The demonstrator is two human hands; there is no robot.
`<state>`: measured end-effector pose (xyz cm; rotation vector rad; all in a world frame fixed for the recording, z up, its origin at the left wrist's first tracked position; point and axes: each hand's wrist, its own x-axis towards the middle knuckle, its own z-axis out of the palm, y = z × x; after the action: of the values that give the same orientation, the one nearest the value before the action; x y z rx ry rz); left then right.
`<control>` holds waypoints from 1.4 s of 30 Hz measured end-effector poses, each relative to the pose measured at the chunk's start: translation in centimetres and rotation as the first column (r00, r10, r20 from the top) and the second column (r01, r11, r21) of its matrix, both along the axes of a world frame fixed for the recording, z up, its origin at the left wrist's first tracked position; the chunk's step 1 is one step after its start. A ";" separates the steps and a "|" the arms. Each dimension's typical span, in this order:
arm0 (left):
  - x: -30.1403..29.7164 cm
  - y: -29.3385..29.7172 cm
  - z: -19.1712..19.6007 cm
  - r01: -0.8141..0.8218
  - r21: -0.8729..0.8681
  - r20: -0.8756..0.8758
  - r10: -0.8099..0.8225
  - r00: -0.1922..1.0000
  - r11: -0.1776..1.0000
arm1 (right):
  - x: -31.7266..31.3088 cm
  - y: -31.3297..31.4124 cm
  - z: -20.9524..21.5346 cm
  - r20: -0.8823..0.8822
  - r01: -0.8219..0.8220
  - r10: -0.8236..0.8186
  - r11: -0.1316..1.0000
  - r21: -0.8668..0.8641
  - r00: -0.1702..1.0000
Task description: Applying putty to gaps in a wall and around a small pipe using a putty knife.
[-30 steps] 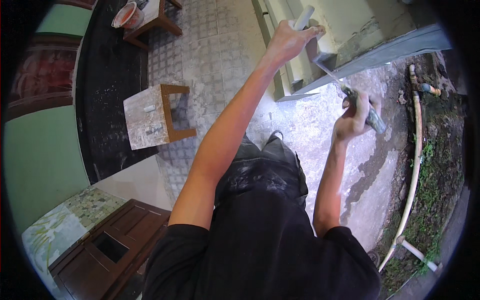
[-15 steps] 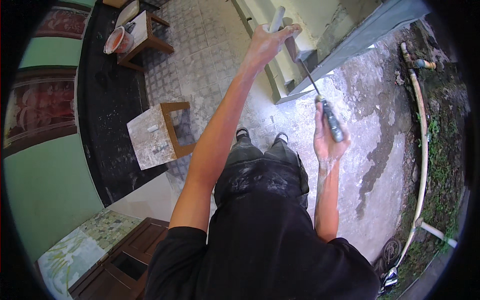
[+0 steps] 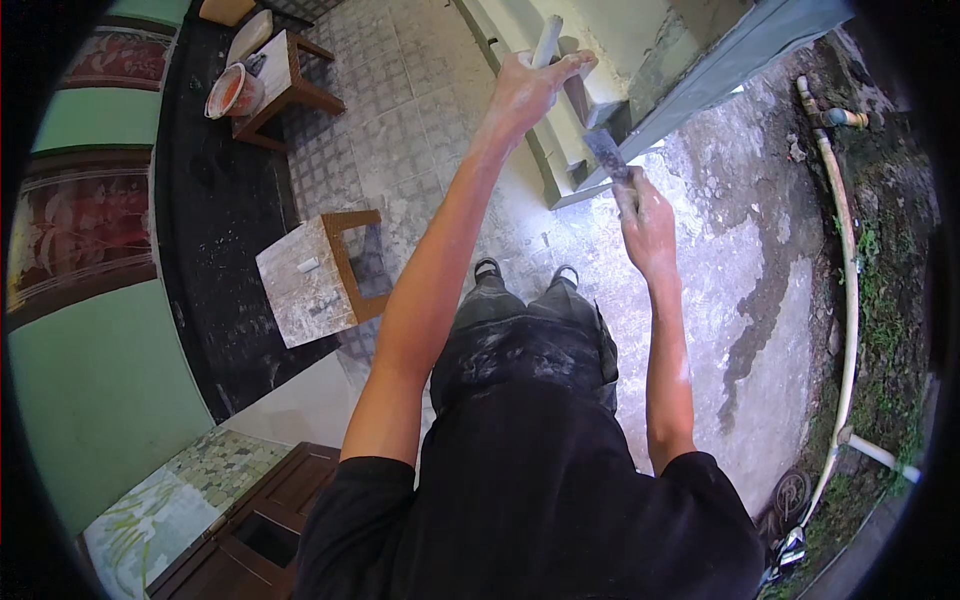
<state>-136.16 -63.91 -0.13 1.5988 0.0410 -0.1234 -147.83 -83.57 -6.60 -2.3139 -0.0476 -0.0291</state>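
Note:
My left hand (image 3: 528,92), dusted white, is closed round a flat-bladed tool with a pale handle (image 3: 547,42); the handle sticks up past my fingers. Part of its blade (image 3: 577,100) shows beside the ledge, edge-on and half hidden. In my right hand (image 3: 648,222) is a putty knife (image 3: 605,153), its grey blade angled up and left to the corner of the ledge. Whether that blade touches the corner I cannot tell. The pillar (image 3: 665,85) has pale stepped mouldings and patchy grey filler near its edge.
To the left stands a low stool (image 3: 310,295) with a dusty top and a small white piece on it. Beyond it, a bucket (image 3: 235,92) sits by a small table (image 3: 278,75). A white pipe (image 3: 845,230) runs along the right over soil and plants.
My right hand has moved up and turned over. The putty knife's blade, edge-on before, now shows its flat face nearer the corner. My left hand has barely shifted.

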 end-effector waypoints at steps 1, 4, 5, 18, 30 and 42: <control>0.0 -0.1 0.2 0.016 0.019 0.012 -0.016 1.000 1.000 | 0.1 0.0 0.4 -0.003 0.001 -0.001 1.000 -0.001 1.000; 0.1 0.1 -0.1 0.026 -0.016 0.039 -0.025 0.999 1.000 | 0.8 0.3 1.5 0.136 0.093 -0.069 0.979 -0.184 0.988; 0.2 0.2 -0.2 0.027 -0.017 0.039 -0.027 0.999 0.999 | 1.1 0.1 1.5 0.135 0.094 -0.070 0.978 -0.184 0.988; 0.4 0.2 -0.2 0.014 -0.027 -0.020 -0.014 1.000 1.000 | 3.9 -2.4 1.9 0.443 0.055 0.144 0.912 -0.406 0.885; 0.3 1.6 0.3 0.030 0.127 -0.019 -0.028 0.999 0.991 | 3.1 5.5 4.5 0.399 -0.293 0.398 0.908 -0.299 0.826; 2.1 2.2 1.1 0.157 0.330 -0.069 -0.142 0.988 0.931 | 0.5 1.3 2.2 0.051 0.089 -0.096 0.986 0.140 0.994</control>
<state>-134.04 -61.72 1.02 1.9395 -0.0273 -0.2827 -147.37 -82.25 -4.44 -2.1751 0.0321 -0.1416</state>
